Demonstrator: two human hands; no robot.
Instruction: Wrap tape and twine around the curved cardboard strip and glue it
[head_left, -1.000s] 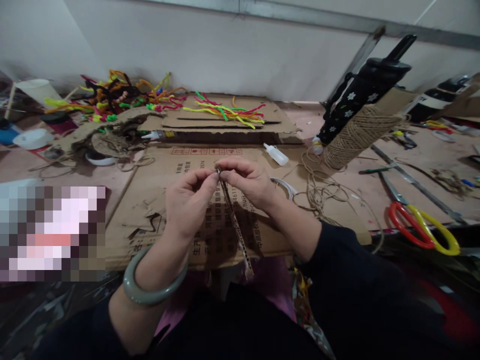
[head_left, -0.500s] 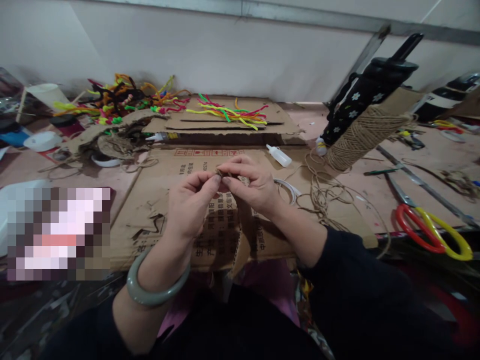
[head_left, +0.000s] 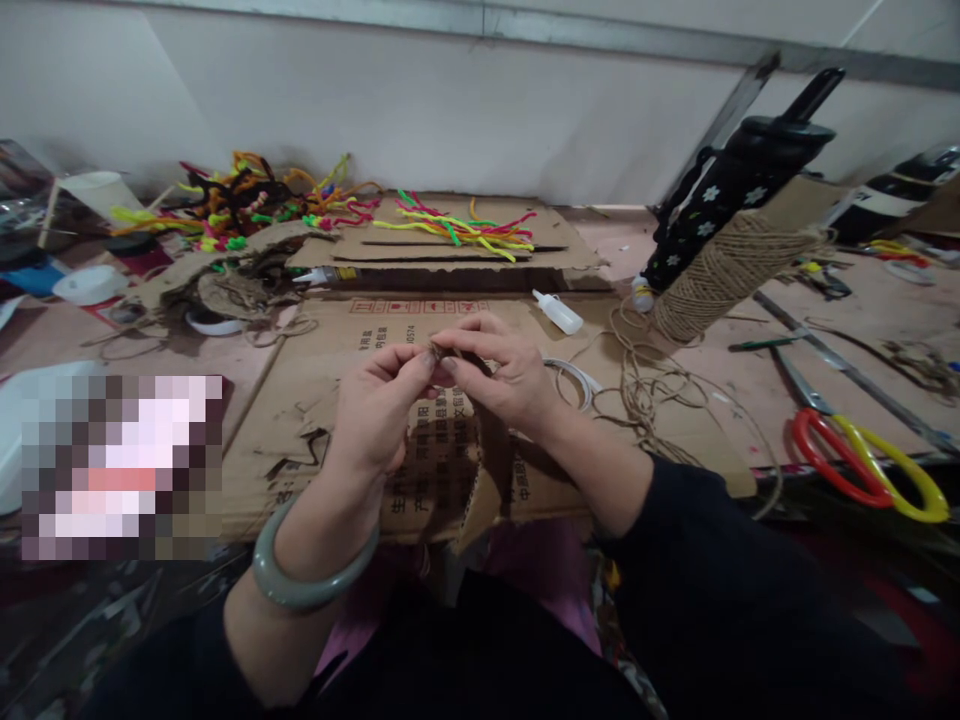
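My left hand and my right hand meet fingertip to fingertip above a flattened cardboard box. Both pinch the top end of a thin dark strip. Only a short piece of it shows between the fingers; the rest is hidden behind my hands. A grey-green bangle sits on my left wrist. My right arm wears a dark sleeve.
A small white glue bottle and a white ring lie right of my hands, beside loose twine. A twine spool leans at the right. Red-and-yellow scissors lie far right. Coloured pipe cleaners rest on cardboard behind.
The long patterned strip that hung down from my fingers a second ago no longer shows below them. My hands stay together in the same place, still pinching.
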